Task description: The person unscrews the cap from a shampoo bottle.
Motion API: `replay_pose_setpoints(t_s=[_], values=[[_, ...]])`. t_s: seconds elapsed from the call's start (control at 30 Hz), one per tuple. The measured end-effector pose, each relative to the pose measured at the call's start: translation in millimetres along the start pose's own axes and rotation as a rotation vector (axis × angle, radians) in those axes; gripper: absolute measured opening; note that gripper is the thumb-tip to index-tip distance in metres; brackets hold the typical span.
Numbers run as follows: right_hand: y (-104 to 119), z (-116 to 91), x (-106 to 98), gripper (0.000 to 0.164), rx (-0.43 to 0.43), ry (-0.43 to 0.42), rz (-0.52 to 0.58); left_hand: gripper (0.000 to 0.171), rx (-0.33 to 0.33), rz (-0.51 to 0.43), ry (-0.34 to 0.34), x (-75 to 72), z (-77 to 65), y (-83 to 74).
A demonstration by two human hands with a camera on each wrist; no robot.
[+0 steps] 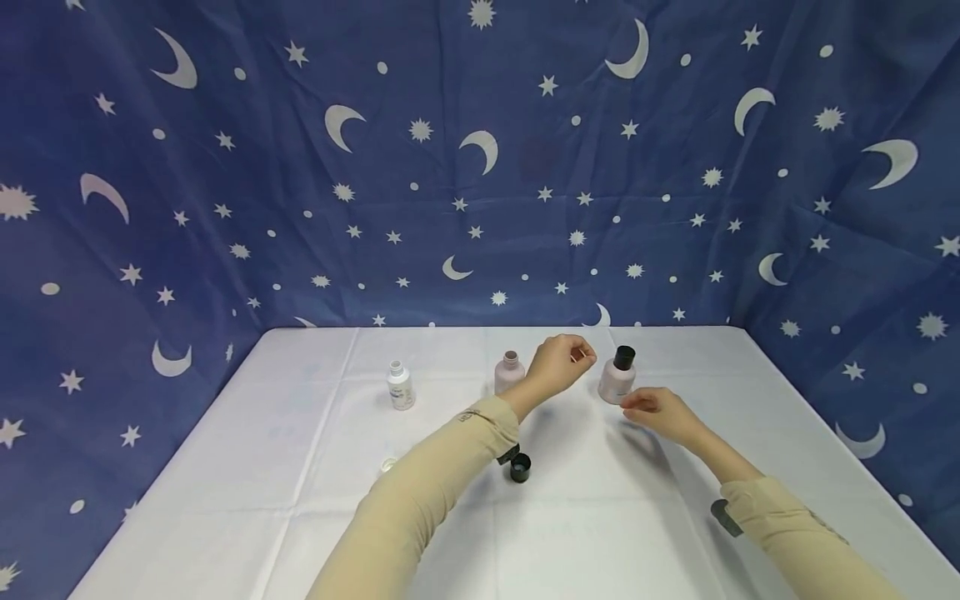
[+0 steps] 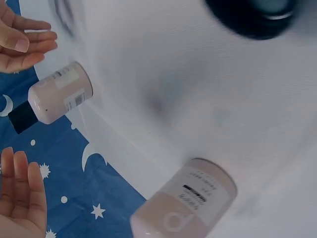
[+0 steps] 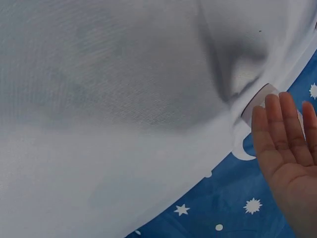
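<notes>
A pale pink bottle with a black cap [image 1: 617, 381] stands upright between my two hands. My left hand [image 1: 561, 365] hovers to the left of this bottle, fingers loosely bent and holding nothing. On the other side, my right hand [image 1: 663, 413] is close to the bottle's lower part, its fingers extended; a gap shows between them in the left wrist view. A second pink bottle [image 1: 510, 370], without a cap, stands behind my left wrist, which partly hides it. In the right wrist view, my fingers [image 3: 287, 124] overlap the capped bottle.
An uncapped white bottle [image 1: 401, 388] stands further left. A black cap [image 1: 521, 468] lies on the white-covered table [image 1: 585, 533] beside my left forearm. A white cap [image 1: 387, 464] is partly hidden by the left sleeve. A blue curtain with moons and stars [image 1: 525, 167] surrounds the table's back and sides.
</notes>
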State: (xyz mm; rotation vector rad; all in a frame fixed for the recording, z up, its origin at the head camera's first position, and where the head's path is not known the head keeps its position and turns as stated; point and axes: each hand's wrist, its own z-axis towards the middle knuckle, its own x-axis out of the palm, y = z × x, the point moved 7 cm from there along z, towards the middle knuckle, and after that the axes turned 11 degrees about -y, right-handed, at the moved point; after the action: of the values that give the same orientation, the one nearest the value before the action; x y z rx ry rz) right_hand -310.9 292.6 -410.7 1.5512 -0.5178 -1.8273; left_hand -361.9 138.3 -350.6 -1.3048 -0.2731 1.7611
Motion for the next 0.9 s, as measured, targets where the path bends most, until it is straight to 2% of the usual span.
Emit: replay_pose_setpoints(t_s=[0.2, 0.4, 0.53, 0.67, 0.9], values=[[-10, -1, -8, 0.025, 0.066, -0.111, -0.053, 0.012, -0.003, 0.015, -0.019, 8.4, 11.3, -9.2], [-16, 0, -8, 0.036, 0.108, -0.116, -0.095, 0.020, -0.020, 0.051, -0.032, 18.2, 23.2, -19.2], [-21, 4, -9, 0.045, 0.143, -0.127, -0.063, 0.029, -0.017, 0.083, 0.008, 29.2, 29.2, -25.5], [-28, 8, -8, 0.050, 0.162, -0.136, -0.024, 0.029, 0.008, 0.100, 0.054, 42.6, 32.3, -29.1], [-33, 18, 1, 0.062, 0.187, -0.119, 0.060, 0.030, 0.022, 0.076, 0.084, 61.7, 28.9, -22.1]])
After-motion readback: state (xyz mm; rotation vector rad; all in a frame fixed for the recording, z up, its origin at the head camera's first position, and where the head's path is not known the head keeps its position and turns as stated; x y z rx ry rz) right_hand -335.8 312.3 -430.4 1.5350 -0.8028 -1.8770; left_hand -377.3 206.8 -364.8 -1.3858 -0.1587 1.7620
